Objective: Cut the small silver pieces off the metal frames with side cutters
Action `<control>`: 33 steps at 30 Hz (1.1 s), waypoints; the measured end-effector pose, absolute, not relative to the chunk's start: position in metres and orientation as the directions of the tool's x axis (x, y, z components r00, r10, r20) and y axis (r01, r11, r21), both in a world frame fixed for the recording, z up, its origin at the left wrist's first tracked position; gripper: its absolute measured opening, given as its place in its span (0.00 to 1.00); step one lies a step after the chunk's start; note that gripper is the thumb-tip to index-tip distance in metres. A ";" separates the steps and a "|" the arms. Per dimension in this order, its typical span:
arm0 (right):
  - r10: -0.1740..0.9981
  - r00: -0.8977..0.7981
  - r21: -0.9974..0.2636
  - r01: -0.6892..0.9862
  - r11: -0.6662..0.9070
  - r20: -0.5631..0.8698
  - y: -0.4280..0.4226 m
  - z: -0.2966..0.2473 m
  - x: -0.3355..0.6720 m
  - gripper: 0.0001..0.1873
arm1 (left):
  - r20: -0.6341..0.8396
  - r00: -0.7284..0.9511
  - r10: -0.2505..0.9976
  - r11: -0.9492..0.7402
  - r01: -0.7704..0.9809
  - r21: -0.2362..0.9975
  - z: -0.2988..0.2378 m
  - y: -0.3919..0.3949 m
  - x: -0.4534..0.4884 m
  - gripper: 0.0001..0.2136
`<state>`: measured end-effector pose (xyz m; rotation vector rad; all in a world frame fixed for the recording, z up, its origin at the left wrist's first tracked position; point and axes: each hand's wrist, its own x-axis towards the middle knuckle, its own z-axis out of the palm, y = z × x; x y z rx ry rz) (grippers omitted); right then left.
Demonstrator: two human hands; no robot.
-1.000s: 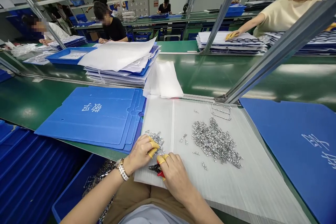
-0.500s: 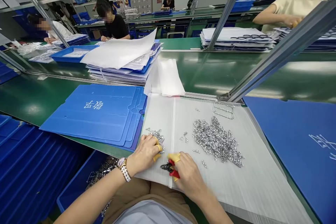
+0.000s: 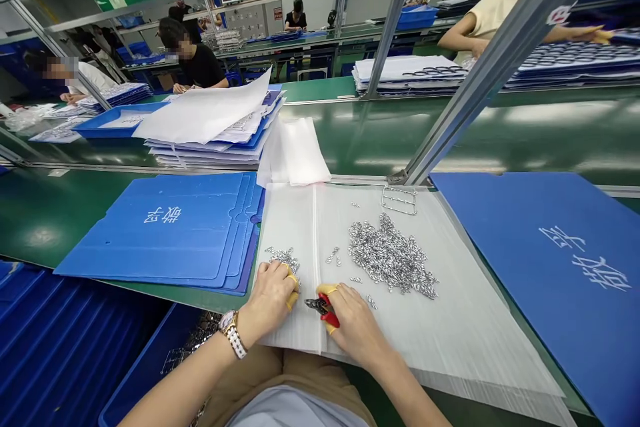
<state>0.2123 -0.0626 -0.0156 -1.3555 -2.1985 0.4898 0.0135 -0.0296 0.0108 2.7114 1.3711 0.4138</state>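
My left hand (image 3: 273, 297), with yellow finger covers, lies curled at the near edge of a small pile of shiny silver pieces (image 3: 286, 256). Its fingers are closed, and whatever they pinch is hidden beneath them. My right hand (image 3: 359, 320), also in yellow finger covers, is wrapped round red-handled cutting pliers (image 3: 327, 313). The dark jaws of the pliers point left towards my left hand, a small gap apart from it. Right of both hands, a large heap of the same silver pieces (image 3: 390, 257) is spread on a translucent white sheet (image 3: 450, 347), with several loose pieces around it.
A thin metal frame (image 3: 399, 200) lies behind the heap. Blue plastic sheets (image 3: 165, 233) are stacked at left, and a blue board (image 3: 565, 233) is at right. A slanted metal post (image 3: 450, 120) rises behind. A blue bin (image 3: 145, 360) holds metal frames below. Co-workers sit beyond.
The whole view has shifted, so the bench appears further left. My hands stay in nearly the same places by the small pile, the pliers still in my right. A co-worker's arm at right has reached outward.
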 end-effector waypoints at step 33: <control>0.969 -0.243 -0.903 0.426 0.058 -0.053 -0.007 0.026 0.191 0.21 | -0.171 0.122 0.978 0.182 -0.082 0.980 0.005 -0.015 0.029 0.09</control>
